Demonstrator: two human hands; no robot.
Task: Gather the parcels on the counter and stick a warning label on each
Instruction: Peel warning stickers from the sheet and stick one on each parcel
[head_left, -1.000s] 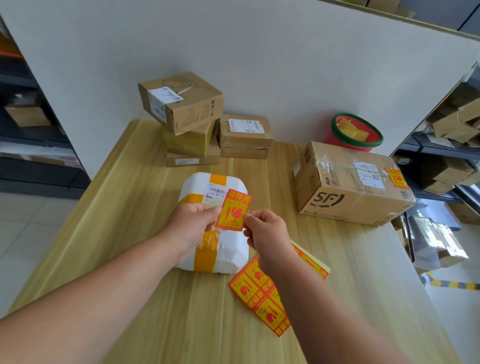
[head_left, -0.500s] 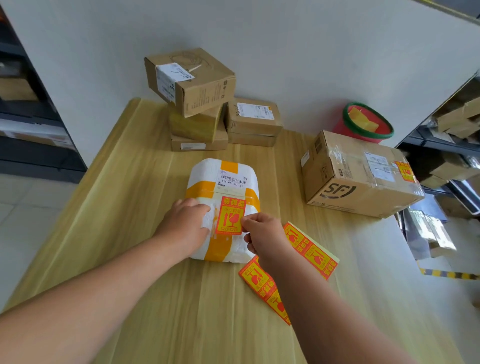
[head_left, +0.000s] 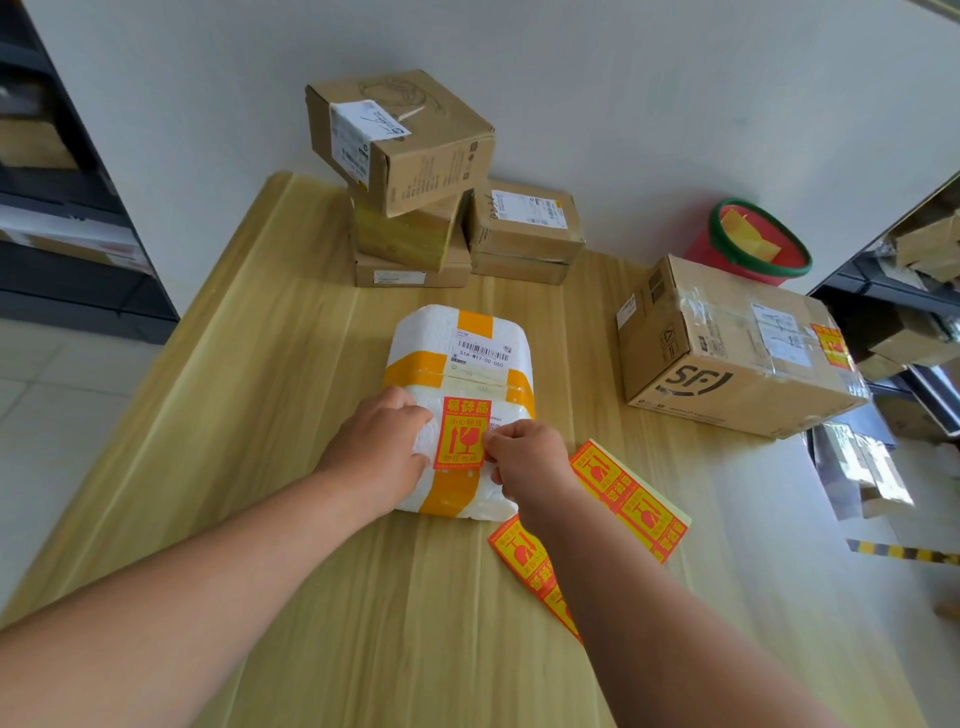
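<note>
Pressing the white parcel (head_left: 431, 332), left hand (head_left: 382, 441) is open, right hand (head_left: 527, 454) pinches the label (head_left: 464, 434); boxes (head_left: 410, 150) behind, carton (head_left: 727, 364) beside.

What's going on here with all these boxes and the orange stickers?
A person is sticking a fragile warning label onto a white foam parcel on the wooden counter. The left hand presses down on the parcel beside the label while the right hand pinches the label's right edge. Spare label strips lie by the right wrist. The SF carton to the right already carries its own label; the stacked cardboard boxes at the back show none.
</note>
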